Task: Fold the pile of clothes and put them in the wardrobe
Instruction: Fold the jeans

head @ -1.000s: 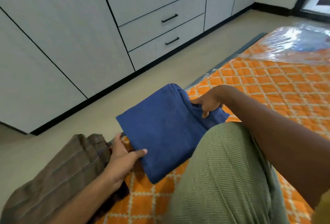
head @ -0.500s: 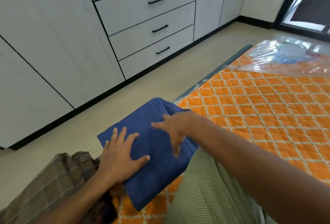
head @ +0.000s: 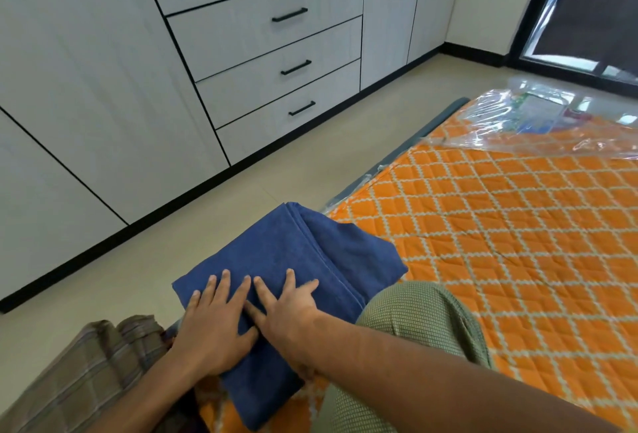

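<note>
A folded blue cloth (head: 303, 253) lies at the edge of an orange quilted mattress (head: 500, 242), under both hands. The left hand (head: 214, 325) and right hand (head: 290, 315) rest flat side by side on its near half, fingers (head: 224, 280) straight and slightly spread, thumbs close together, seemingly pressing the fold flat so that it keeps its shape. Beyond the fingertips, the cloth's far half shows stacked, layered edges. Just left of the left wrist sits a brown checked garment (head: 86, 374), probably next to be folded. Right of the right-hand fingers is a knee in green trousers (head: 414, 322). Well beyond the fingertips, across the floor, stands the white wardrobe (head: 103, 87), its drawers (head: 276, 52) closed.
</note>
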